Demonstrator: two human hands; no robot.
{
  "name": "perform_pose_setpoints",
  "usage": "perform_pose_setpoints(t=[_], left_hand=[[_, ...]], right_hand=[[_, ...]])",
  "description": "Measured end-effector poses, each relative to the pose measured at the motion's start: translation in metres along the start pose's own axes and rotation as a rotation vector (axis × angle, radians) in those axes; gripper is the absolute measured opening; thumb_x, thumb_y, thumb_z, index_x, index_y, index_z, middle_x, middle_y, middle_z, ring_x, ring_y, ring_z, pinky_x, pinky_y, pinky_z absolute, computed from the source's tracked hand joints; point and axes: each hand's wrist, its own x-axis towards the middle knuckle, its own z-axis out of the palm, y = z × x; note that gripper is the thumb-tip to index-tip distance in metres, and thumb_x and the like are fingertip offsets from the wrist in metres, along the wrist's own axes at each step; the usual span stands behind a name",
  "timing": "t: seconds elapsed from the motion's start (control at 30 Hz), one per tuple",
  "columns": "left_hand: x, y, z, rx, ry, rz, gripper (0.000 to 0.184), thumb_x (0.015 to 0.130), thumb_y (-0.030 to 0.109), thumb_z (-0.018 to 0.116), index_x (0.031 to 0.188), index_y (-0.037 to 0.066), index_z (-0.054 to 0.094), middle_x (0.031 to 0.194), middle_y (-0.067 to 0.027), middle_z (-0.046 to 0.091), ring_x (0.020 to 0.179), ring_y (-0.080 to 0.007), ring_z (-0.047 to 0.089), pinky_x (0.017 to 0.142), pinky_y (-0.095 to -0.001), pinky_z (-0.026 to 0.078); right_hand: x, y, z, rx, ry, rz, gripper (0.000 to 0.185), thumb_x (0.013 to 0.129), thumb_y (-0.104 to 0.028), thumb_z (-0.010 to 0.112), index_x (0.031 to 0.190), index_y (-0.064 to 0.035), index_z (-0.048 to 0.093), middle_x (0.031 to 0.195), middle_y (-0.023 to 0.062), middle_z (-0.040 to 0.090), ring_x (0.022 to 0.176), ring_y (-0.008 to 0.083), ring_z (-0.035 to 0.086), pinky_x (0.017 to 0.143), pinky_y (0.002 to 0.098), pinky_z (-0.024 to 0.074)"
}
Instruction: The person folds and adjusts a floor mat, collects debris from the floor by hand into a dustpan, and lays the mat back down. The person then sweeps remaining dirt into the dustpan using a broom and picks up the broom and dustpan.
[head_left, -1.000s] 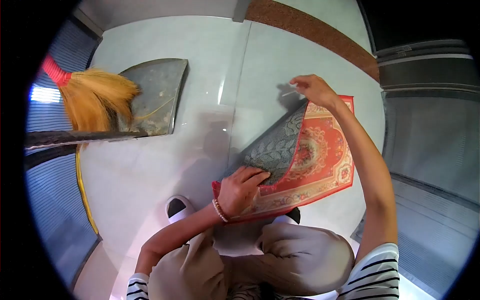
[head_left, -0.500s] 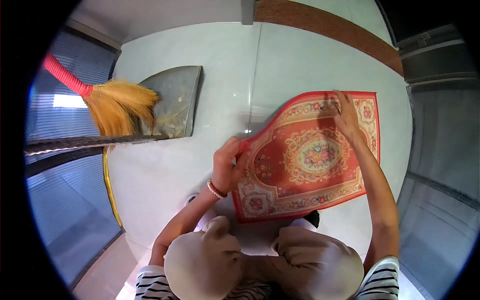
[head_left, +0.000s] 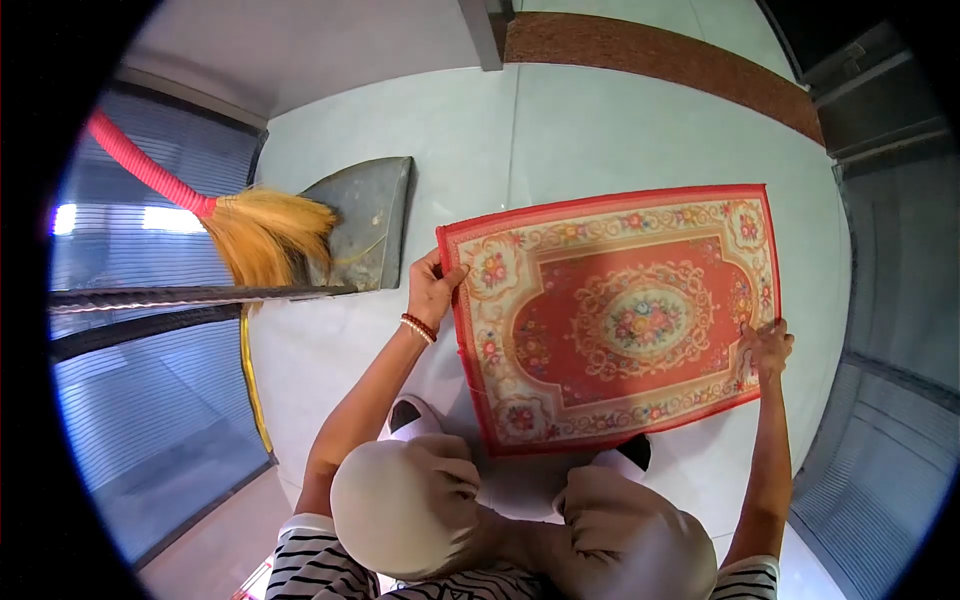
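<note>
A red floor mat (head_left: pixel 640 360) with a floral medallion and cream border spreads out in front of my knees. My left hand (head_left: pixel 433 290) is closed on its left edge, near the upper left corner, thumb on top. On the opposite side my right hand (head_left: pixel 768 348) grips the right edge below its middle, fingers closed around the rim. The mat looks nearly flat between the two hands. Whether its underside touches the floor, I cannot tell.
To the left, a broom (head_left: pixel 275 232) with yellow bristles and a red-wrapped neck rests against a grey dustpan (head_left: pixel 370 220). Pale tiles (head_left: pixel 580 130) cover the floor, crossed by a brown strip (head_left: pixel 660 65) at the back. Dark ribbed panels (head_left: pixel 900 280) stand at right.
My right hand has gone from the mat's top edge down to its right edge. The left hand has moved up and left, and the mat's curled upper left corner is now spread out.
</note>
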Motion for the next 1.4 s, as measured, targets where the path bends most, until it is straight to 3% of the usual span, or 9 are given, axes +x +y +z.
perform_pose_setpoints(t=[0.17, 0.37, 0.43, 0.57, 0.67, 0.73, 1.1, 1.2, 1.4], left_hand=[[0.0, 0.009, 0.003, 0.068, 0.007, -0.002, 0.017, 0.078, -0.002, 0.061, 0.094, -0.001, 0.062, 0.084, -0.0024, 0.064, 0.071, -0.0074, 0.057, 0.065, -0.0234, 0.047], [0.04, 0.03, -0.002, -0.027, -0.088, -0.181, 0.017, 0.077, 0.012, 0.066, 0.091, 0.003, 0.064, 0.078, -0.001, 0.063, 0.067, -0.0074, 0.056, 0.064, -0.0228, 0.046], [0.061, 0.045, -0.005, 0.032, -0.17, -0.291, 0.02, 0.079, 0.021, 0.066, 0.087, 0.003, 0.065, 0.076, -0.0019, 0.064, 0.065, -0.0088, 0.057, 0.063, -0.0234, 0.046], [0.111, 0.045, -0.015, 0.365, -0.357, -0.166, 0.014, 0.077, 0.015, 0.066, 0.074, 0.002, 0.066, 0.068, -0.0028, 0.063, 0.061, -0.0091, 0.057, 0.058, -0.0241, 0.046], [0.142, 0.04, -0.024, 0.615, -0.408, -0.039, 0.012, 0.076, 0.01, 0.065, 0.069, 0.0, 0.065, 0.063, -0.0045, 0.062, 0.056, -0.01, 0.057, 0.052, -0.0248, 0.046], [0.145, 0.053, -0.02, 0.787, -0.314, 0.0, 0.009, 0.075, 0.006, 0.063, 0.069, 0.0, 0.065, 0.061, -0.0058, 0.062, 0.054, -0.0107, 0.057, 0.049, -0.025, 0.046], [0.141, 0.034, 0.067, 1.144, -0.243, 0.175, 0.014, 0.069, 0.014, 0.069, 0.069, 0.001, 0.065, 0.075, -0.0189, 0.064, 0.075, -0.0326, 0.062, 0.069, -0.0374, 0.051], [0.132, 0.015, 0.077, 1.087, -0.161, 0.319, 0.013, 0.071, 0.01, 0.067, 0.071, -0.002, 0.061, 0.069, -0.0166, 0.063, 0.066, -0.0314, 0.062, 0.061, -0.0365, 0.05], [0.123, -0.005, 0.085, 1.314, -0.173, 0.462, 0.021, 0.069, 0.003, 0.059, 0.088, 0.0, 0.052, 0.093, -0.0204, 0.055, 0.089, -0.0369, 0.054, 0.078, -0.0411, 0.048]], right_hand=[[-0.003, -0.005, -0.003, -0.025, 0.06, 0.194, 0.095, 0.048, -0.055, 0.08, 0.124, -0.0153, 0.038, 0.125, 0.0153, 0.032, 0.118, 0.0351, 0.033, 0.087, 0.0577, 0.0356], [0.024, 0.025, 0.007, 0.082, 0.041, 0.098, 0.09, 0.045, -0.045, 0.086, 0.117, -0.0079, 0.045, 0.116, 0.0157, 0.04, 0.11, 0.0354, 0.039, 0.092, 0.0446, 0.0391], [0.021, 0.022, -0.001, 0.086, -0.012, 0.122, 0.093, 0.045, -0.047, 0.085, 0.119, -0.0113, 0.042, 0.121, 0.0119, 0.038, 0.115, 0.0344, 0.035, 0.092, 0.0534, 0.0344], [0.013, 0.016, -0.009, 0.09, -0.018, 0.105, 0.092, 0.045, -0.045, 0.085, 0.12, -0.0136, 0.041, 0.123, 0.0098, 0.037, 0.117, 0.0344, 0.035, 0.091, 0.0591, 0.032], [0.013, 0.018, -0.003, 0.008, 0.117, 0.03, 0.088, 0.044, -0.049, 0.085, 0.111, -0.0054, 0.049, 0.108, 0.0139, 0.044, 0.095, 0.0315, 0.049, 0.085, 0.04, 0.0433], [0.015, 0.021, 0.0, 0.015, 0.121, 0.026, 0.089, 0.043, -0.051, 0.085, 0.111, -0.0057, 0.049, 0.107, 0.0133, 0.045, 0.095, 0.031, 0.049, 0.084, 0.04, 0.0435], [0.011, 0.017, -0.004, 0.022, 0.128, 0.017, 0.088, 0.044, -0.05, 0.085, 0.11, -0.0061, 0.049, 0.105, 0.0124, 0.046, 0.095, 0.0292, 0.049, 0.084, 0.0399, 0.044], [0.024, 0.035, 0.009, 0.053, 0.112, -0.002, 0.09, 0.043, -0.05, 0.085, 0.113, -0.008, 0.048, 0.108, 0.0141, 0.045, 0.1, 0.0325, 0.046, 0.085, 0.0436, 0.0421], [0.025, 0.036, 0.011, 0.051, 0.112, 0.022, 0.092, 0.043, -0.051, 0.084, 0.117, -0.0114, 0.045, 0.115, 0.016, 0.042, 0.107, 0.0396, 0.04, 0.089, 0.0519, 0.0383]])
